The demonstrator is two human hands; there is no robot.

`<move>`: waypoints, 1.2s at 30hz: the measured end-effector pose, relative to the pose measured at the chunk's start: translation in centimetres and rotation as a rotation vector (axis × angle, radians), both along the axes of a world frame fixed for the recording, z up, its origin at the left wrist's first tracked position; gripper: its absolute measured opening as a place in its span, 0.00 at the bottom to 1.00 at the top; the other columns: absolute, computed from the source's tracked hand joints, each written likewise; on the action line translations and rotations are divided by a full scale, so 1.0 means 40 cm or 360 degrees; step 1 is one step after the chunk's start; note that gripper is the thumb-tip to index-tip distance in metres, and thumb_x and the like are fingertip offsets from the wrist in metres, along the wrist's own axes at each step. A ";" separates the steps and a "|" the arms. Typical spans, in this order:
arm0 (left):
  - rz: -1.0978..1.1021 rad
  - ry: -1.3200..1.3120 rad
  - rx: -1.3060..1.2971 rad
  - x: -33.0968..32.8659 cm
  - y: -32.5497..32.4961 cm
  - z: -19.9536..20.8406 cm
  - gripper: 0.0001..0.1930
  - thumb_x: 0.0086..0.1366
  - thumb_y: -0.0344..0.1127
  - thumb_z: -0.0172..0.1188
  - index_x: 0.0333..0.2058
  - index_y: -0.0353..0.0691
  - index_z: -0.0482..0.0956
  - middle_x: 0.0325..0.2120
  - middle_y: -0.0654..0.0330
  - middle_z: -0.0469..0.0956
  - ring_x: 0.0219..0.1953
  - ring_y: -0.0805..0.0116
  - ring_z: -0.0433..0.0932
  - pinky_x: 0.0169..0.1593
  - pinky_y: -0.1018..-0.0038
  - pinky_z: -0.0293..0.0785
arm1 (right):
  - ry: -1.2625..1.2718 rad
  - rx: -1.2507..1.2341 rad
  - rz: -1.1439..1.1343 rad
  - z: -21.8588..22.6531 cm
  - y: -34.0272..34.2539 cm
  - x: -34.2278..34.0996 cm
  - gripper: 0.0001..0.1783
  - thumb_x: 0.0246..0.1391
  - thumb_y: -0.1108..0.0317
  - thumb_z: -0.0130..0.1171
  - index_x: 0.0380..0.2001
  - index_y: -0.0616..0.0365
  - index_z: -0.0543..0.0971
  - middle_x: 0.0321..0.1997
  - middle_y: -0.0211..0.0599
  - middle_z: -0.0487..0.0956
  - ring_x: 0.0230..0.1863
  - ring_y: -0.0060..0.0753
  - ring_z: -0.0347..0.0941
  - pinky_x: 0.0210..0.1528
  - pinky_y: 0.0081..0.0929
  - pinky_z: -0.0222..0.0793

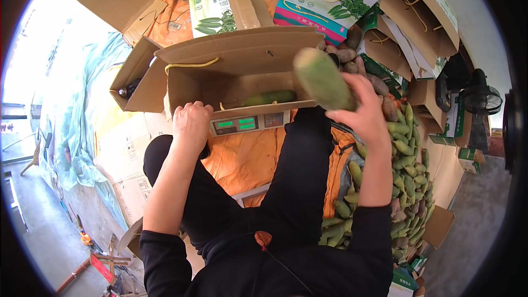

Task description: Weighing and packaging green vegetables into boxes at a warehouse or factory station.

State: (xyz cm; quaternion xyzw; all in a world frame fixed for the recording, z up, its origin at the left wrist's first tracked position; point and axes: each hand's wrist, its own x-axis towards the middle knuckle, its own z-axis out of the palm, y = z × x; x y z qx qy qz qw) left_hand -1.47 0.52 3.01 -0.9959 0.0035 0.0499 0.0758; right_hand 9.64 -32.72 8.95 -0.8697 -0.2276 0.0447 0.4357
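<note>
Between my knees and the far cartons stands an open cardboard box, with a yellow cord handle on its raised far flap. Inside it lies one green radish. My left hand is closed over the box's near left rim. Above the right end of the box, my right hand grips a large green radish, tilted with its pale end up and to the left. A digital scale with lit green readouts shows at the box's near side; the box hides most of it.
To my right lies a heap of green radishes, with reddish-brown roots behind it. Printed cartons stand at the back. A small black fan is at far right. Orange cloth covers the floor ahead; clear plastic sheeting hangs left.
</note>
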 end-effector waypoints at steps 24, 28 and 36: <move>-0.0022 -0.0032 -0.0132 0.017 -0.017 0.022 0.06 0.52 0.23 0.52 0.27 0.42 0.76 0.26 0.57 0.74 0.37 0.56 0.76 0.38 0.61 0.69 | 0.0273 -0.1002 0.0467 -0.292 0.572 0.075 0.19 0.44 0.64 0.61 0.43 0.53 0.79 0.47 0.35 0.79 0.50 0.36 0.73 0.51 0.35 0.69; 0.0015 -0.0001 -0.0113 0.011 -0.016 0.031 0.07 0.53 0.22 0.51 0.28 0.41 0.76 0.27 0.56 0.75 0.38 0.55 0.76 0.39 0.60 0.69 | 0.0132 -0.0553 0.0589 -0.154 0.526 0.059 0.21 0.43 0.62 0.63 0.44 0.55 0.78 0.44 0.38 0.79 0.46 0.38 0.75 0.48 0.34 0.71; 0.0066 0.0097 -0.0122 0.009 -0.016 0.042 0.10 0.55 0.26 0.54 0.37 0.41 0.77 0.31 0.53 0.75 0.40 0.52 0.75 0.42 0.58 0.70 | 0.0265 0.0726 0.0093 -0.067 0.162 0.063 0.15 0.51 0.70 0.59 0.43 0.60 0.77 0.35 0.34 0.81 0.35 0.22 0.76 0.38 0.20 0.71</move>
